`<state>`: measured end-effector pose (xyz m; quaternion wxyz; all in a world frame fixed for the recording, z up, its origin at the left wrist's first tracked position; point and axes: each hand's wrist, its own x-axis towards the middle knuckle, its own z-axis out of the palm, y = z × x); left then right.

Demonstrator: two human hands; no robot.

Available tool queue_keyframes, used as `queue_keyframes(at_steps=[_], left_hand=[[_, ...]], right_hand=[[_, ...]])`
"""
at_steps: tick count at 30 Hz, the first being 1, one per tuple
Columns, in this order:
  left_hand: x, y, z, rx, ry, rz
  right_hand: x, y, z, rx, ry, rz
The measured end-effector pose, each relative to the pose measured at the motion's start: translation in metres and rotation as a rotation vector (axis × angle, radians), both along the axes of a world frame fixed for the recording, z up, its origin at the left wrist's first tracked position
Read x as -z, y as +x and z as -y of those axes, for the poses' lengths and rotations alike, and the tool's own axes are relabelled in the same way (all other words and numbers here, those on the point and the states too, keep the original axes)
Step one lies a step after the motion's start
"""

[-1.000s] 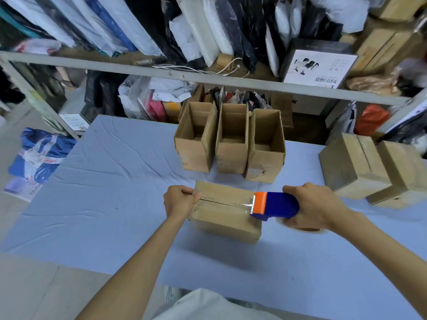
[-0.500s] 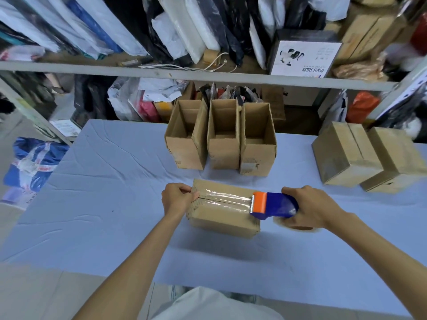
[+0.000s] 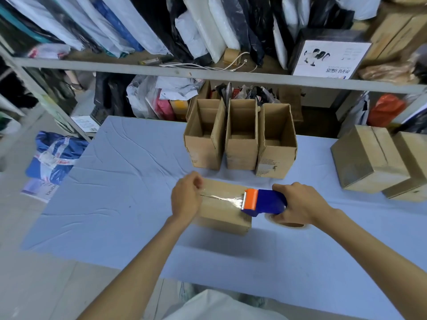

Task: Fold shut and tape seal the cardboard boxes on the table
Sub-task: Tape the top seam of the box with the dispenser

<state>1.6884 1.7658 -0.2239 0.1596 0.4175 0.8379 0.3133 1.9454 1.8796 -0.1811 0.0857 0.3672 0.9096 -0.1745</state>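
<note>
A closed cardboard box (image 3: 221, 211) lies in the middle of the blue table (image 3: 120, 181), a strip of clear tape (image 3: 221, 197) shining along its top seam. My left hand (image 3: 186, 196) grips the box's left end with curled fingers, on the tape's start. My right hand (image 3: 300, 204) grips a blue tape dispenser (image 3: 268, 203) whose orange blade end sits at the box's right edge, the tape roll below my palm. Three open boxes (image 3: 241, 137) stand side by side just behind.
Two sealed boxes (image 3: 372, 158) sit at the table's right edge. A metal shelf rail (image 3: 208, 76) runs across behind the table, with packed bags above and below it. A blue bag (image 3: 55, 155) lies on the floor at the left.
The tape strip now covers the seam from left end to right edge; the dispenser stays near the box's right end. The camera has dipped slightly. My left hand keeps its hold.
</note>
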Motion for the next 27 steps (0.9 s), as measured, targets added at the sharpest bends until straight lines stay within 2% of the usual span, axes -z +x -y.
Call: queue_keyframes(at_steps=[4,10,15,21,27], left_hand=[[0.003,0.035,-0.009,0.203,-0.006,0.136],[0.015,0.064,-0.025,0.31,0.031,0.239],[0.025,0.058,-0.025,0.36,0.099,0.331],[0.03,0.052,-0.023,0.405,0.133,0.331],[0.032,0.051,-0.027,0.379,0.156,0.379]], right_hand=[[-0.002,-0.002,0.002,0.011,-0.001,0.0],[-0.002,-0.002,0.0,0.02,0.009,0.003],[0.001,0.001,-0.001,0.026,-0.036,-0.012],[-0.002,0.012,-0.005,0.019,-0.125,-0.09],[-0.007,0.064,-0.022,0.101,-0.055,0.013]])
